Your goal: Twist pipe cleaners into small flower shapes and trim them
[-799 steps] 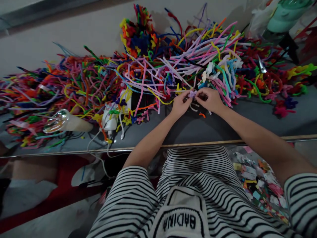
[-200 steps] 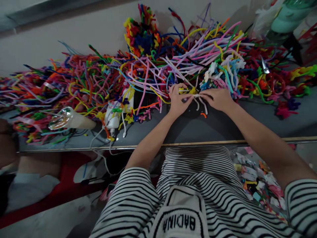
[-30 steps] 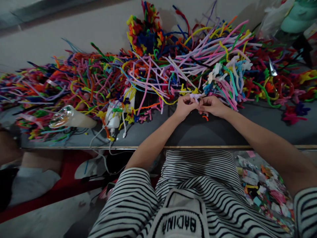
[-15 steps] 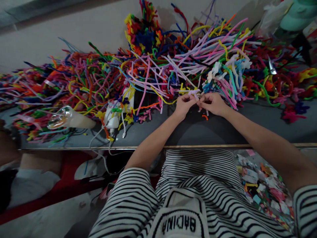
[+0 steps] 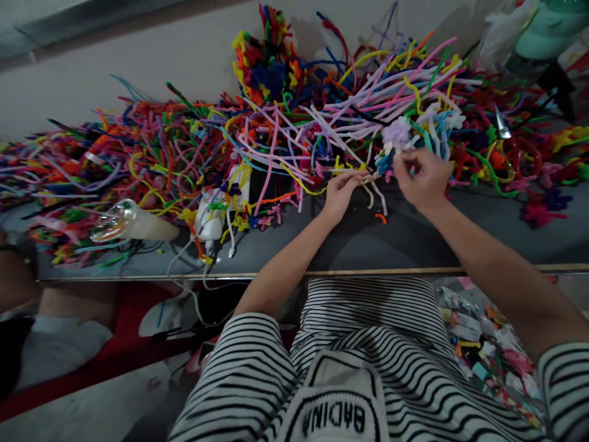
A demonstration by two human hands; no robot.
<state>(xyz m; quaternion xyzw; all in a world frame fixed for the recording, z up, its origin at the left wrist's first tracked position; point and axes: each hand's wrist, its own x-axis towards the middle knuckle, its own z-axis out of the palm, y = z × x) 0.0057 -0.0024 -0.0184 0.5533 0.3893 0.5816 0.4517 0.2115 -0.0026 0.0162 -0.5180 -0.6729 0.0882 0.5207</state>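
Observation:
My right hand (image 5: 424, 179) is closed, its thumb and fingers pinched at the base of a fuzzy lilac pipe-cleaner flower (image 5: 396, 131). The flower is slightly blurred and overlaps a bunch of white, blue and pink pipe-cleaner pieces (image 5: 435, 126) behind it. My left hand (image 5: 341, 191) rests low at the pile's front edge, fingers pinched together by short pale pipe cleaners (image 5: 380, 195). Their ends lie loose on the dark table, and the exact grip there is small. A short orange snippet (image 5: 380, 218) lies between my hands.
Pipe cleaners (image 5: 161, 141) of many colours heap along the wall. Scissors (image 5: 503, 126) lie at the right, near a mint-green figure (image 5: 545, 27). A cup (image 5: 150, 222) and a white power strip (image 5: 209, 215) with cables stand left. Scraps (image 5: 497, 344) fill the floor; another person's arm (image 5: 11, 276) shows far left.
My right hand has moved right and up, away from my left, and the lilac flower now shows above its fingertips. The left hand has stayed nearly in place, beside pale pipe-cleaner ends.

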